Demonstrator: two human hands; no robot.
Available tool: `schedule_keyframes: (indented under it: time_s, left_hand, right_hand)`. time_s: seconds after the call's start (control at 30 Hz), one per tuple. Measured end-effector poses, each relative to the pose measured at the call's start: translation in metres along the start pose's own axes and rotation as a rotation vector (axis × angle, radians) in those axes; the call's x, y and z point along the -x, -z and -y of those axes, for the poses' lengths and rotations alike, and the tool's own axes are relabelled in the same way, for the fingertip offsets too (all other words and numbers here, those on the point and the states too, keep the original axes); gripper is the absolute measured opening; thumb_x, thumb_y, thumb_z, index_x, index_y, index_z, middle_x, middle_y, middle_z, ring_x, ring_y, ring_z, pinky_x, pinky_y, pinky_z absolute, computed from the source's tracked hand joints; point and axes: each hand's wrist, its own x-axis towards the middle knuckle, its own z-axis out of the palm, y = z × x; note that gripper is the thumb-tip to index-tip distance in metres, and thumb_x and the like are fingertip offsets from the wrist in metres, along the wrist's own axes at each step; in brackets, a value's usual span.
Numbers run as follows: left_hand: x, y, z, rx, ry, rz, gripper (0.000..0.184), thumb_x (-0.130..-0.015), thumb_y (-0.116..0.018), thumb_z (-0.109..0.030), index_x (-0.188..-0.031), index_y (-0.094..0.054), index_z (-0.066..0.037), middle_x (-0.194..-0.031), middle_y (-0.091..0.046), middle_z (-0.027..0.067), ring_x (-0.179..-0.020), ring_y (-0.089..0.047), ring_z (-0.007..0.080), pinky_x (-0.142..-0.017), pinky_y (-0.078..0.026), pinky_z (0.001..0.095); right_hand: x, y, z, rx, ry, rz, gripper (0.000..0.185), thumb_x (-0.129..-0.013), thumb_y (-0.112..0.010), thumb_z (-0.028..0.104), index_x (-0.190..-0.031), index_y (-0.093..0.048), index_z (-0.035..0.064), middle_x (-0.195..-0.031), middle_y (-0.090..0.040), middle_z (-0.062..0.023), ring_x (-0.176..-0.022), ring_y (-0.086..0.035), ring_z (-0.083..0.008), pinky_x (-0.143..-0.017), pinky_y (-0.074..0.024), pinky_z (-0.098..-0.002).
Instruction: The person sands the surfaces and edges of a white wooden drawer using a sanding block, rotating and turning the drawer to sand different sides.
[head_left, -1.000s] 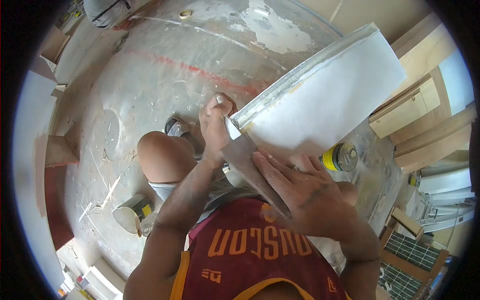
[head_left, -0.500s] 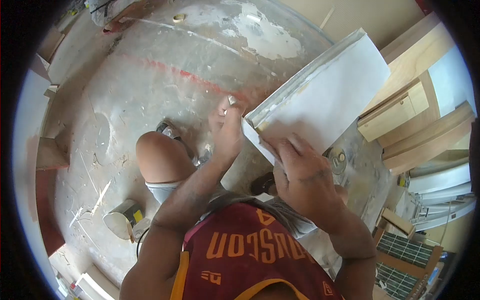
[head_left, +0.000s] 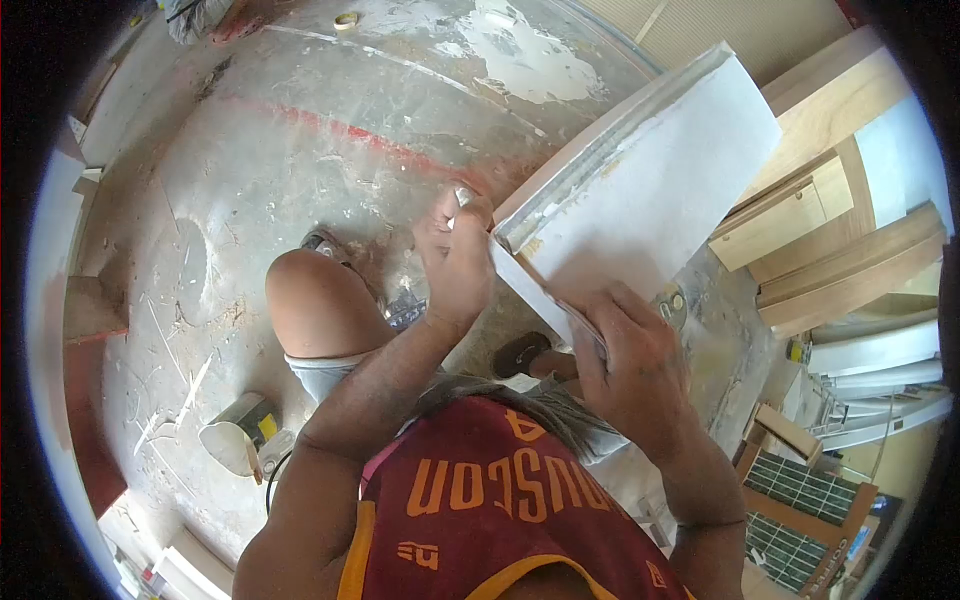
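My left hand [head_left: 458, 262] is closed beside the near corner of a long white panel piece [head_left: 660, 180]; something small and white shows between its fingers, too small to name. The panel slants up to the right, with a rough grey-white strip along its upper left edge. At the panel's near end edge, my right hand [head_left: 638, 368] has its fingers bent round a thin brown sheet [head_left: 587, 328], mostly hidden under them.
An open can [head_left: 232, 445] stands on the floor at the lower left. Another can [head_left: 672, 305] is partly hidden behind my right hand. Wooden drawer parts [head_left: 800, 215] lie at the right, above a gridded panel [head_left: 800, 515]. A tape roll [head_left: 346, 20] lies far off.
The brown sheet, earlier spread wide across the panel's near end, now shows only as a narrow piece at my right hand. My left hand and the panel's near corner have shifted right.
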Motion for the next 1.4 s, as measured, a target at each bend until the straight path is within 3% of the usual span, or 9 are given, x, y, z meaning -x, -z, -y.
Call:
schedule_keyframes:
  time_s: [0.17, 0.37, 0.43, 0.57, 0.7, 0.73, 1.07, 1.3, 1.4]
  left_hand:
    - [-0.001, -0.004, -0.004, 0.045, 0.115, -0.096, 0.02, -0.096, -0.048, -0.007, -0.077, -0.053, -0.004, -0.076, -0.049, -0.005, -0.071, -0.04, 0.0043, -0.06, -0.033, 0.0249]
    - [-0.001, -0.009, -0.005, 0.012, 0.024, -0.061, 0.022, -0.095, -0.046, -0.009, -0.075, -0.051, -0.003, -0.075, -0.049, -0.0042, -0.071, -0.041, 0.005, -0.06, -0.033, 0.0268]
    - [-0.002, -0.005, -0.005, -0.065, -0.006, -0.035, 0.022, -0.095, -0.045, -0.009, -0.075, -0.051, -0.003, -0.074, -0.048, -0.0037, -0.071, -0.041, 0.0054, -0.061, -0.033, 0.0268]
    - [-0.007, -0.001, -0.003, -0.095, -0.079, -0.012, 0.022, -0.096, -0.045, -0.009, -0.076, -0.051, -0.003, -0.073, -0.048, -0.0023, -0.07, -0.041, 0.0066, -0.062, -0.034, 0.0272]
    - [-0.011, -0.003, -0.007, -0.052, -0.018, -0.044, 0.023, -0.097, -0.045, -0.01, -0.075, -0.05, -0.003, -0.072, -0.048, -0.0019, -0.07, -0.041, 0.0074, -0.062, -0.034, 0.0275]
    - [-0.012, 0.0, -0.007, -0.325, -0.177, 0.0, 0.022, -0.096, -0.045, -0.009, -0.075, -0.05, -0.002, -0.073, -0.048, -0.0012, -0.07, -0.041, 0.0082, -0.063, -0.034, 0.0276]
    - [-0.012, -0.008, -0.014, -0.16, -0.065, 0.001, 0.022, -0.095, -0.045, -0.011, -0.075, -0.049, -0.002, -0.074, -0.048, 0.0012, -0.071, -0.04, 0.0101, -0.065, -0.034, 0.0291]
    - [-0.016, 0.004, -0.018, -0.262, -0.007, 0.023, 0.032, -0.101, -0.046, -0.022, -0.075, -0.049, -0.003, -0.074, -0.049, 0.0021, -0.071, -0.041, 0.0103, -0.066, -0.033, 0.0296]
    - [-0.011, 0.018, -0.025, -0.249, 0.05, 0.112, 0.037, -0.104, -0.046, -0.028, -0.075, -0.048, -0.005, -0.075, -0.051, 0.0019, -0.071, -0.042, 0.0103, -0.066, -0.034, 0.0291]
  right_hand:
    - [-0.014, -0.013, -0.007, 0.058, 0.106, -0.079, 0.021, -0.094, -0.061, 0.005, -0.113, -0.07, 0.0031, -0.097, -0.064, -0.0164, -0.088, -0.066, -0.0396, -0.077, -0.053, -0.0464]
    - [0.027, 0.008, -0.017, -0.059, -0.089, 0.021, 0.023, -0.094, -0.06, 0.006, -0.116, -0.068, 0.0033, -0.097, -0.063, -0.0169, -0.092, -0.065, -0.039, -0.079, -0.0522, -0.0464]
    - [0.002, -0.005, -0.016, 0.002, 0.167, -0.084, 0.024, -0.093, -0.061, 0.006, -0.116, -0.069, 0.003, -0.099, -0.065, -0.0156, -0.087, -0.065, -0.039, -0.078, -0.0531, -0.0453]
    - [-0.01, -0.013, -0.006, 0.033, -0.042, -0.015, 0.026, -0.092, -0.062, 0.006, -0.117, -0.07, 0.0049, -0.1, -0.066, -0.0132, -0.085, -0.066, -0.0374, -0.077, -0.0533, -0.0443]
    - [0.043, 0.021, -0.01, -0.001, 0.003, -0.066, 0.029, -0.091, -0.064, 0.006, -0.119, -0.07, 0.0084, -0.099, -0.066, -0.011, -0.086, -0.066, -0.0356, -0.076, -0.053, -0.0453]
    - [0.044, 0.024, -0.009, 0.004, -0.002, -0.061, 0.03, -0.09, -0.064, 0.006, -0.119, -0.07, 0.0087, -0.099, -0.066, -0.0108, -0.086, -0.066, -0.0355, -0.077, -0.0531, -0.0454]
    - [-0.011, -0.018, -0.014, -0.013, 0.006, -0.133, 0.03, -0.086, -0.065, 0.003, -0.115, -0.069, 0.0056, -0.097, -0.065, -0.0128, -0.094, -0.066, -0.0364, -0.078, -0.0543, -0.0468]
    - [0.083, 0.048, -0.046, 0.139, -0.113, 0.243, 0.025, -0.091, -0.068, 0.012, -0.115, -0.073, 0.0083, -0.107, -0.071, -0.0103, -0.097, -0.069, -0.0289, -0.08, -0.054, -0.0384]
    - [0.112, 0.052, -0.083, 0.002, -0.319, -0.079, 0.02, -0.092, -0.067, 0.012, -0.111, -0.071, 0.0101, -0.103, -0.071, -0.0114, -0.098, -0.069, -0.0296, -0.092, -0.0543, -0.0444]
